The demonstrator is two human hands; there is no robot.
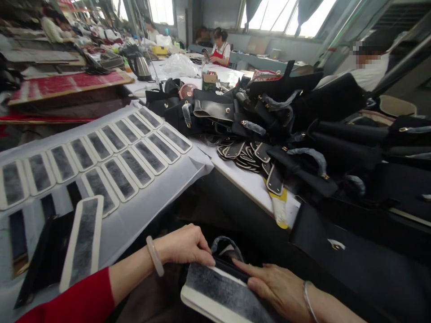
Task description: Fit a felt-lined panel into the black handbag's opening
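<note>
At the bottom centre a white-edged strip smeared with dark glue [218, 291] lies in front of me over a black bag piece. My left hand [183, 246] pinches its far left corner with fingers curled; a pale bangle sits on that wrist above a red sleeve. Flat on the strip's right side rests my right hand [274, 285], fingers pressing where the strip meets the black bag edge and its wrapped handle [225, 244].
Rows of several glued white strips [101, 157] lie on white paper at the left, one loose strip [82, 240] nearest me. A heap of black bags [303, 116] fills the right table. Small tabs [245, 154] are piled mid-table. Other people work at far tables.
</note>
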